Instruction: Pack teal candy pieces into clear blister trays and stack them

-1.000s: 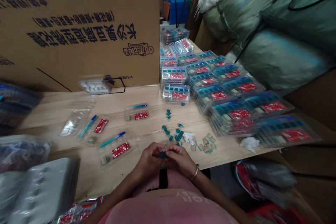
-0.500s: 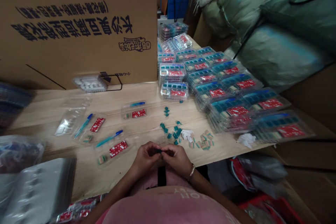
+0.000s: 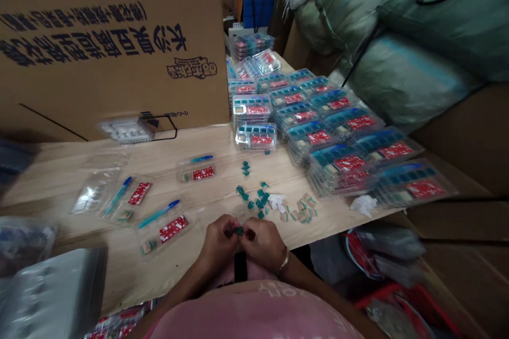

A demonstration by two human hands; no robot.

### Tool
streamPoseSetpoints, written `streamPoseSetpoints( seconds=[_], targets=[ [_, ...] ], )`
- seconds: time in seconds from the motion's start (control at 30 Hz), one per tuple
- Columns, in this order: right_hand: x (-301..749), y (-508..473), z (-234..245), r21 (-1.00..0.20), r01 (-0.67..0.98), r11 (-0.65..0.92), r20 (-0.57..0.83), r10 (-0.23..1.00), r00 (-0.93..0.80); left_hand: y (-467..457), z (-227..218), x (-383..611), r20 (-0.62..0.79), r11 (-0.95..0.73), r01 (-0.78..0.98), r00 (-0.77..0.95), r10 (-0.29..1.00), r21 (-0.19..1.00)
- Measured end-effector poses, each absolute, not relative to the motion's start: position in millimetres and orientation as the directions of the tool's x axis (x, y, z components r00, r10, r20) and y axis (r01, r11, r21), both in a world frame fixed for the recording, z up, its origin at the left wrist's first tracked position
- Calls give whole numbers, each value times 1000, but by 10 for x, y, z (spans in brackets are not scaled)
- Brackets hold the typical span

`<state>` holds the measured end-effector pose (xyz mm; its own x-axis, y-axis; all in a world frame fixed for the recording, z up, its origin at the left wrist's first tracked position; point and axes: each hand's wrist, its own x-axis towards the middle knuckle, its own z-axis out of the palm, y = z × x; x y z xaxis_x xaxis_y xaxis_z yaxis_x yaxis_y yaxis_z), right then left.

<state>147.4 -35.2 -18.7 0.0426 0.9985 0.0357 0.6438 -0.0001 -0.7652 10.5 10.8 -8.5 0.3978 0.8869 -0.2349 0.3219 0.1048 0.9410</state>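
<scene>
My left hand [image 3: 218, 243] and my right hand [image 3: 263, 244] meet at the near edge of the wooden table [image 3: 79, 180], fingers curled. Together they pinch a small teal piece [image 3: 239, 231] between the fingertips. Just beyond my hands lie several loose teal pieces [image 3: 254, 198], a white scrap [image 3: 275, 201] and a small heap of striped pieces [image 3: 303, 211]. To the left lie clear open trays, each with a blue pen [image 3: 158, 214] and a red card [image 3: 173, 228].
Stacks of filled clear packs [image 3: 338, 143] cover the table's right side. A big printed cardboard box [image 3: 107, 42] stands at the back left. Large stuffed green sacks [image 3: 397, 37] rise at the right. Grey trays [image 3: 51, 291] lie at the near left.
The view has drifted, so everything sits a little further left. My hands stay together at the table edge, working the small teal piece between the fingers.
</scene>
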Motion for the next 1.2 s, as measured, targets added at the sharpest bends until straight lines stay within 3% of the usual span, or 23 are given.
streamPoseSetpoints(
  seconds=[0.1, 0.23, 0.37, 0.47, 0.57, 0.67, 0.77, 0.87, 0.97, 1.03, 1.13, 1.2],
  targets=[
    [1519, -357, -246, -942, 319, -100, -65, 991, 119, 96, -63, 112, -245, 111, 310, 436, 866, 944],
    [1552, -424, -247, -994, 72, -76, -71, 995, 69, 96, -79, 97, -313, 223, 238, 472, 824, 945],
    [1551, -448, -259, -923, -284, -259, -259, 965, -37, 125, -112, 72, -377, 383, 96, 506, 776, 919],
    [1554, -433, -291, -812, -445, -379, -352, 925, -145, 145, -111, 61, -348, 377, 60, 541, 766, 924],
    [1601, -378, -299, -904, -317, -288, -263, 958, -118, 188, -98, 44, -219, 155, 159, 555, 802, 975],
    [1693, -235, -291, -989, 137, 54, 49, 998, -36, 270, -133, 10, -68, -142, 342, 535, 842, 929],
    [1782, -40, -303, -745, 553, 374, 281, 927, -247, 345, -226, -27, 14, -336, 471, 565, 825, 816],
    [1850, 79, -330, -536, 662, 524, 319, 852, -416, 377, -303, -53, 28, -428, 490, 632, 775, 759],
    [1963, 56, -339, -519, 675, 525, 385, 848, -364, 391, -321, -44, 37, -451, 510, 632, 774, 733],
    [2078, -6, -331, -587, 699, 408, 425, 891, -164, 412, -320, -5, 89, -483, 516, 613, 785, 707],
    [2217, -80, -300, -643, 746, 176, 368, 925, 99, 470, -344, 94, 154, -569, 475, 661, 734, 671],
    [2230, -81, -270, -575, 810, 118, 275, 960, 56, 511, -381, 161, 142, -588, 436, 709, 691, 681]
  ],
)
